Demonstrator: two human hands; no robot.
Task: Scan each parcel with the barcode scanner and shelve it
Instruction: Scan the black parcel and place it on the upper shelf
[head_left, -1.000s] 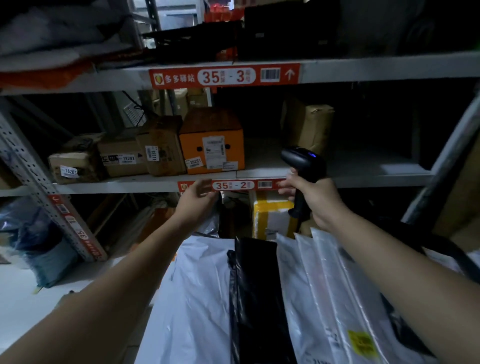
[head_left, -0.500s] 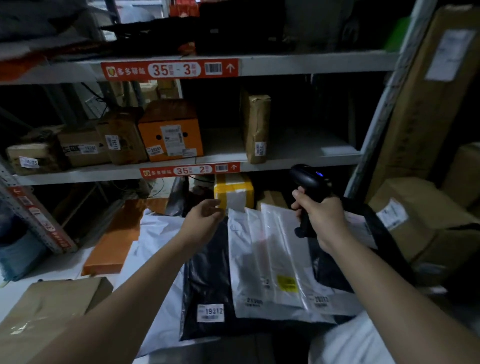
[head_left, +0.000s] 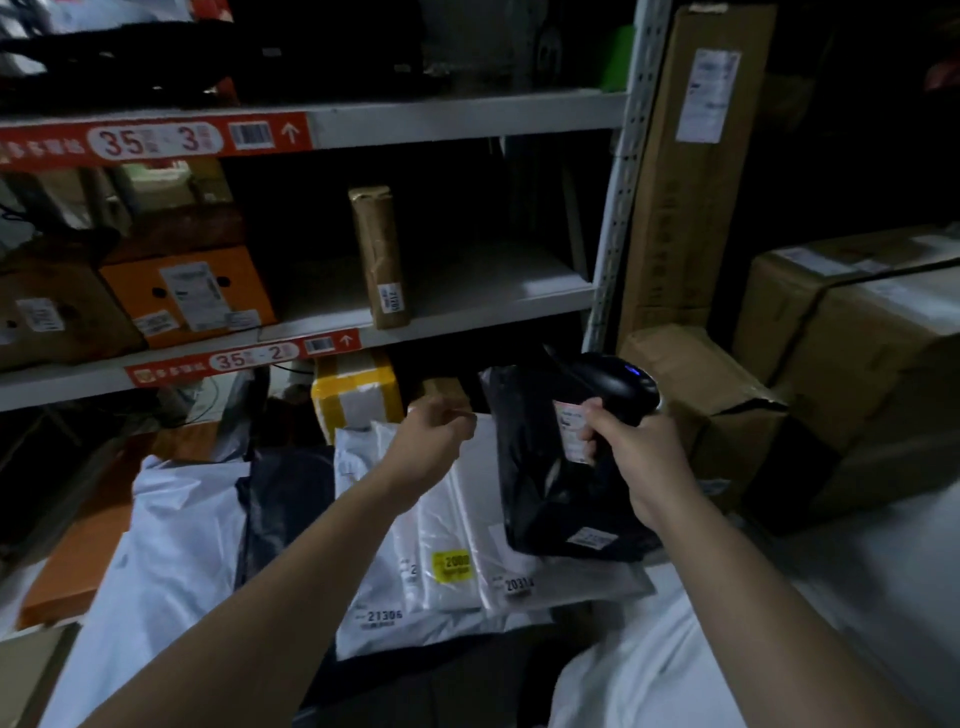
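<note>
Head view: the left hand (head_left: 439, 439) hovers half-curled over the white mailers (head_left: 415, 545), its grip grasping nothing I can make out. It should pinch one mailer's top edge and turn its numbered label up. These glossy, flat bags overlap. The right hand (head_left: 631, 452) is clenched on the barcode scanner (head_left: 615, 387), above a black parcel (head_left: 540, 467).

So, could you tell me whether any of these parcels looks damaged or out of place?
Yes: the cardboard box on the floor right of the shelf post looks torn and crumpled at its front corner. On the shelf, the tall brown parcel stands on end, leaning slightly. Otherwise nothing stands out.
</note>
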